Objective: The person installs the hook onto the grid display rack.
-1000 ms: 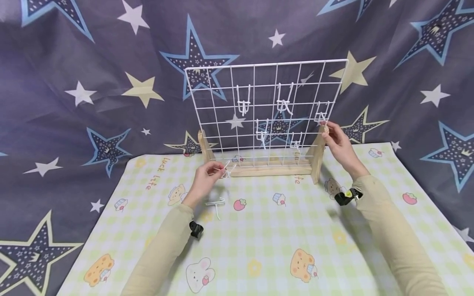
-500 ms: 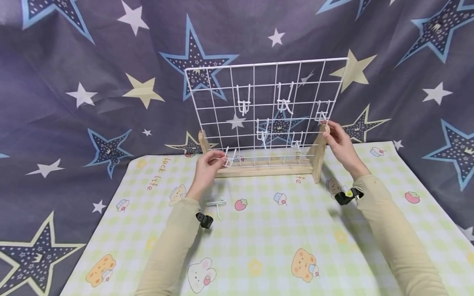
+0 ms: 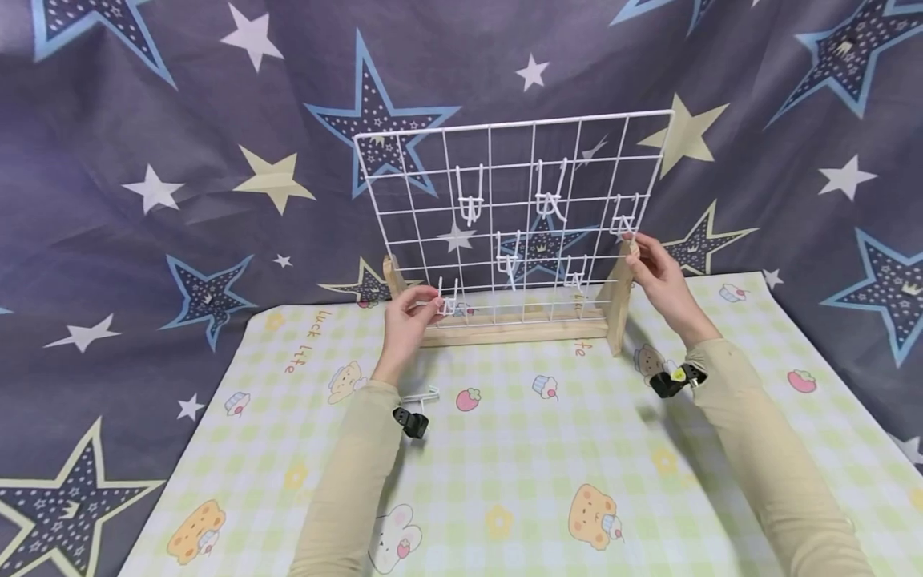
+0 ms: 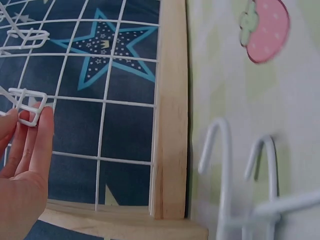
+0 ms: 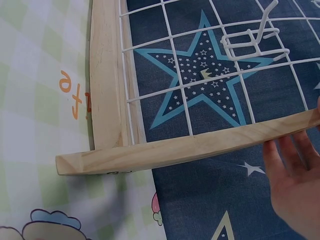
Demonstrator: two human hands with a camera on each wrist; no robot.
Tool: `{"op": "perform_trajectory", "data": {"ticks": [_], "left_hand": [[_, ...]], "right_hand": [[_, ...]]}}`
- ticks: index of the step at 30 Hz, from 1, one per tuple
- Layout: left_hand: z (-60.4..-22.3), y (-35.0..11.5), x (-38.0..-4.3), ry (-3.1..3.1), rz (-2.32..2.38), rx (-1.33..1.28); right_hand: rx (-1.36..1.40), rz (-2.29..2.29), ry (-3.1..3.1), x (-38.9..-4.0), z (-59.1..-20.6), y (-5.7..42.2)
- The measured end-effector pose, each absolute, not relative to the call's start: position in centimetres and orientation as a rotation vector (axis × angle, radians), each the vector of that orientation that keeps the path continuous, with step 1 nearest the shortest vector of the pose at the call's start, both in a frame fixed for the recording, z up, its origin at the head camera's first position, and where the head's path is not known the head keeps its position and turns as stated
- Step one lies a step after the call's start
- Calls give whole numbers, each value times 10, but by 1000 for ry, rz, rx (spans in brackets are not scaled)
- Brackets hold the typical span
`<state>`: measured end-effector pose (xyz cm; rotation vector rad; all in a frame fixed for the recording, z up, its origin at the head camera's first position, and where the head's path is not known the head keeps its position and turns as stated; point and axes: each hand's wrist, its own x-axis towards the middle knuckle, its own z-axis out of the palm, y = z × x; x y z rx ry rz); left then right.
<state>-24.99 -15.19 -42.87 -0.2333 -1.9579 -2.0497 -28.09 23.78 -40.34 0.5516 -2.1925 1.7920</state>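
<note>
A white wire grid panel (image 3: pixel 505 125) stands upright in a wooden stand, with several white hooks (image 3: pixel 472 200) hanging on it. Low at the panel's left side, my left hand (image 3: pixel 405 328) pinches another white wire hook (image 3: pixel 449 306) against the grid. The left wrist view shows that hook (image 4: pixel 31 93) between thumb and fingertips, overlapping the grid wires. My right hand (image 3: pixel 665 284) grips the top of the stand's right wooden upright (image 3: pixel 618 308). In the right wrist view its fingers (image 5: pixel 295 155) lie along the outer edge of that upright (image 5: pixel 200 145).
One loose white hook (image 3: pixel 430 394) lies on the checked tablecloth (image 3: pixel 534 457), partly behind my left wrist; it appears large in the left wrist view. A star-patterned curtain (image 3: pixel 216 104) hangs close behind the stand. The stand's wooden base bar (image 3: pixel 519 332) runs along the bottom.
My left hand has moved up and slightly right, bringing its hook from below the panel's bottom edge onto the lower-left grid wires. The right hand stays on the upright.
</note>
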Motion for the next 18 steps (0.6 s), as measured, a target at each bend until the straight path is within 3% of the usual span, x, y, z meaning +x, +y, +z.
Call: {"op": "perform_trajectory", "data": {"ticks": [18], "left_hand": [[-427, -143, -260, -1803, -2080, -181]], "right_hand": [[521, 1820, -2198, -281, -405, 239]]}}
